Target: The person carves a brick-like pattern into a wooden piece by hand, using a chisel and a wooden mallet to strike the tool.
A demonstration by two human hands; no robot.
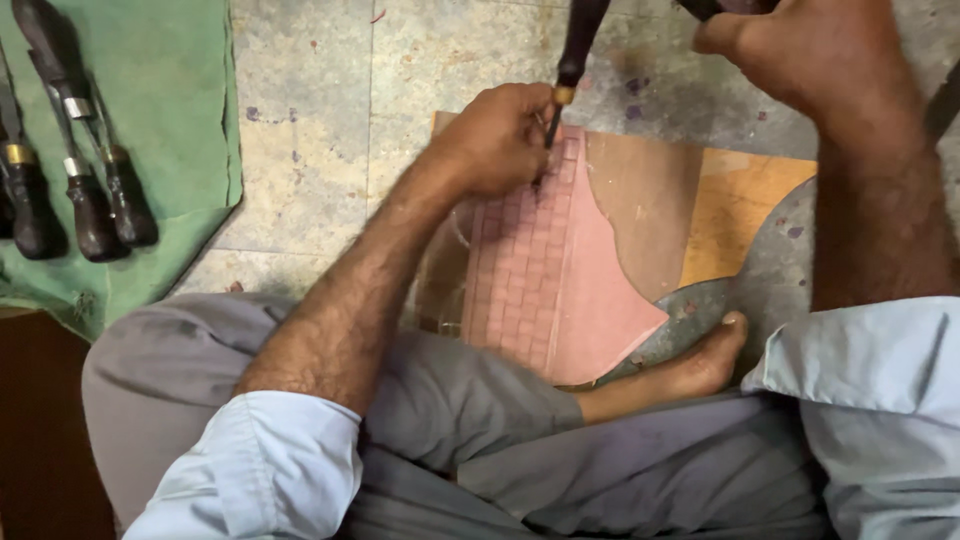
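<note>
The left hand [500, 140], just above centre frame, is clamping its fingers around the metal shank of a chisel [572, 65], whose dark wooden handle is rising toward the top edge and whose tip is pressing into the upper part of a pink panel [560, 270]. The right hand [800, 50], at the upper right, is closing around a dark object that is running out of frame; what it is cannot be told. The panel is lying at centre frame on a tan wooden board [735, 205], with a bare foot [690, 365] resting against its lower right edge. Judging by the surface, the work is appearing well advanced on the left strip, where a brick-like grid of grooved rectangles is running from the chisel tip down toward the lap; the right portion, flaring out to a curved point, is remaining smooth and uncut. The floor [330, 120] beneath is showing as mottled, worn stone. At the upper left, a green cloth [170, 90] is carrying a row of spare chisels [80, 180] with dark rounded handles and brass ferrules.
</note>
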